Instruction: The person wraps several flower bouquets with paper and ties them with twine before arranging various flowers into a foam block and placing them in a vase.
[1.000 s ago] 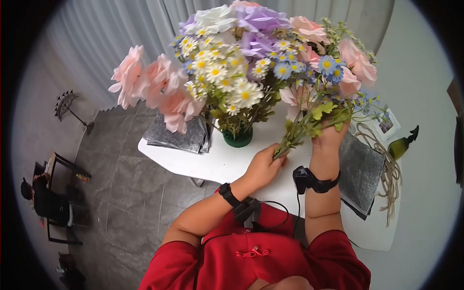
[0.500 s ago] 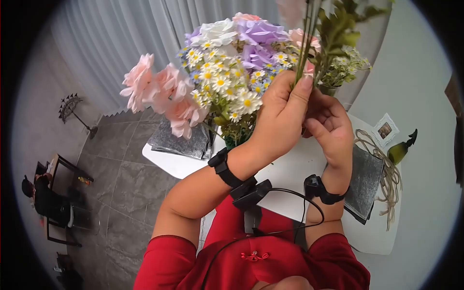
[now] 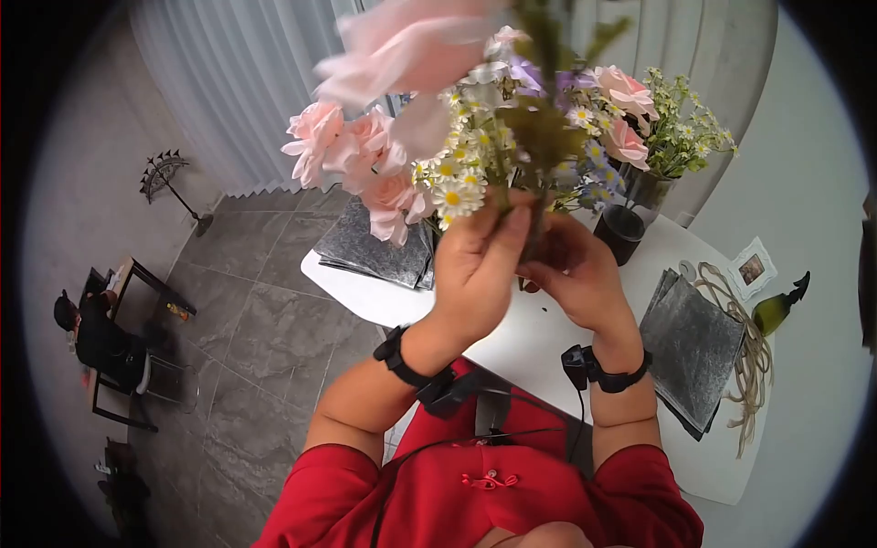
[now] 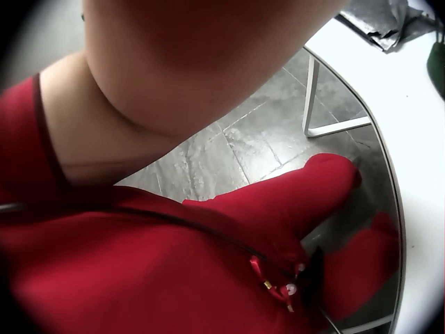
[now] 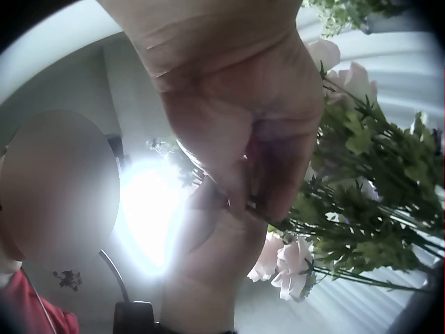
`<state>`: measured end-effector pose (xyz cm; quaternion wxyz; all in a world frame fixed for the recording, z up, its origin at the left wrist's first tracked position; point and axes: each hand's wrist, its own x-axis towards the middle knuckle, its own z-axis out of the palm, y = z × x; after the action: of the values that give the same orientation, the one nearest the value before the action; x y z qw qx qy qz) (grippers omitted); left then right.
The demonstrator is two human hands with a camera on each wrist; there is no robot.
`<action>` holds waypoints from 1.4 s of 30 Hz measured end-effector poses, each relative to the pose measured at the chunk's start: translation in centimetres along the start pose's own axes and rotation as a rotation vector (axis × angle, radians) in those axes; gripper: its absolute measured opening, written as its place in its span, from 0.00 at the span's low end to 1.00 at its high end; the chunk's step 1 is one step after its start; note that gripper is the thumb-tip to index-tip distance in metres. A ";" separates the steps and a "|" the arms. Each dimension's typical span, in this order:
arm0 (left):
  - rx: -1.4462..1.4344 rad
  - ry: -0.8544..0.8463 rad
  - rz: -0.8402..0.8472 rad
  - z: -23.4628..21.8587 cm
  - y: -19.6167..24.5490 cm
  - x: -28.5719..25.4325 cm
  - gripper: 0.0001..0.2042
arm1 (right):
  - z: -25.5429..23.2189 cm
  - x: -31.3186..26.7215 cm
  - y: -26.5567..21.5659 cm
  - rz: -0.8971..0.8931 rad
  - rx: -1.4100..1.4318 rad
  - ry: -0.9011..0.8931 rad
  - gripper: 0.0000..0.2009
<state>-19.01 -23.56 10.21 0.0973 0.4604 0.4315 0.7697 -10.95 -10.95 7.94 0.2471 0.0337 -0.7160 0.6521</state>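
In the head view, my left hand point(image 3: 480, 269) grips a bunch of stems upright, with a large blurred pink rose point(image 3: 411, 46) and dark leaves point(image 3: 545, 132) above it. My right hand point(image 3: 580, 274) is beside it, fingers curled in at the stems. The right wrist view has my right hand point(image 5: 243, 125) pinching at the stems close to my left hand point(image 5: 222, 250), leafy stems point(image 5: 368, 188) fanning out rightwards. Behind the hands stands a bouquet of daisies point(image 3: 457, 196) and pink roses point(image 3: 315, 142). The lower ends of the gripped stems are hidden.
Dark sheets point(image 3: 694, 342), rope point(image 3: 754, 365), a white frame point(image 3: 752, 268) and a green bottle point(image 3: 772, 313) lie at the right of the white table point(image 3: 539, 352). More sheets point(image 3: 379, 247) lie left. A dark pot point(image 3: 620, 233) stands behind my right hand. A person point(image 3: 105, 333) sits far left.
The bunch has been raised upright from its sideways lean, and my left hand moved up to its stems. Over the last half second both hands came lower, bringing the pink rose into view.
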 end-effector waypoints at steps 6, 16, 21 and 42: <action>0.147 0.132 -0.027 -3.7 1.8 -2.5 0.11 | 1.5 0.3 1.0 -0.029 -0.169 -0.085 0.07; 0.212 0.346 0.091 -10.6 -0.9 -6.6 0.14 | -0.3 2.1 3.5 -0.156 -0.002 0.102 0.07; 0.189 0.402 0.090 -11.6 -4.4 -6.7 0.12 | -0.9 1.9 4.3 -0.188 0.130 0.178 0.07; 0.454 0.244 0.028 -9.2 -14.9 -4.9 0.08 | -3.3 1.1 13.6 0.216 -0.453 0.023 0.11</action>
<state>-27.24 -22.48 -5.93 -0.0718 0.3801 0.5954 0.7042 -15.87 -5.54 -3.98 0.1854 -0.1066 -0.8404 0.4980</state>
